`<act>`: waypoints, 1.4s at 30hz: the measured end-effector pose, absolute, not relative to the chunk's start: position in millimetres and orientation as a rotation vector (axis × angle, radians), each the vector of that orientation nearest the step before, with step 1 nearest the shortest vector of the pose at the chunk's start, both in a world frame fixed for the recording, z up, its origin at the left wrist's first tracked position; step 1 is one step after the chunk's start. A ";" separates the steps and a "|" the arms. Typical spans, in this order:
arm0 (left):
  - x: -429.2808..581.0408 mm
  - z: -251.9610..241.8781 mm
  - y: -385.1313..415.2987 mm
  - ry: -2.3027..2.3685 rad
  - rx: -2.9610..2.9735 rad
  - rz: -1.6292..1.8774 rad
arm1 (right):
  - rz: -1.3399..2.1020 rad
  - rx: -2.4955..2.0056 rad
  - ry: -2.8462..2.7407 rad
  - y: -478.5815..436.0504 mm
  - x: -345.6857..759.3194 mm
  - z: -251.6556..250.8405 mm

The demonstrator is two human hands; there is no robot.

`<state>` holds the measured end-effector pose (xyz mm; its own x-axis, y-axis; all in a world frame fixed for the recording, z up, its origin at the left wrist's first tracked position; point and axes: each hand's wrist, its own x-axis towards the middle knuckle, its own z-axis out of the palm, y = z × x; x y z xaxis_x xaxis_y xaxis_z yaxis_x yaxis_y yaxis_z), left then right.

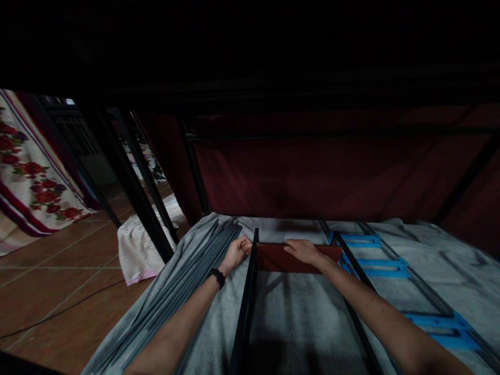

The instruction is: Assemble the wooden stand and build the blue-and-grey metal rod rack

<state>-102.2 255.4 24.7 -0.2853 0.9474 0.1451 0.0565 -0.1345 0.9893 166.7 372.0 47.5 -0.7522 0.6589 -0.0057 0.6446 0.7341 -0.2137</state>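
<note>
A reddish-brown board stands between two black metal rails, spanning their far ends. Over its top edge lies my right hand, closed with the fingers behind the edge and the thumb side toward me. My left hand, wearing a black wristband, is closed in a pinch at the outer side of the left black rail. Its fingertips touch or nearly touch the rail; anything small between them is hidden. The right black rail runs beneath my right forearm.
Several thin grey rods lie bundled on the grey blanket at left. A ladder-like frame with blue crosspieces lies at right. Dark bars hang low overhead. Black posts and a striped cloth stand left, near the tiled floor.
</note>
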 end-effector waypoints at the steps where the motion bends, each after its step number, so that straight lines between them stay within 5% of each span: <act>1: -102.2 23.8 255.2 1.397 1.229 1.521 | 0.311 -1.074 -2.857 372.4 166.5 47.0; 42: -103.3 3.6 263.6 1.561 1.147 1.422 | 0.273 -1.139 -2.914 369.1 166.5 52.0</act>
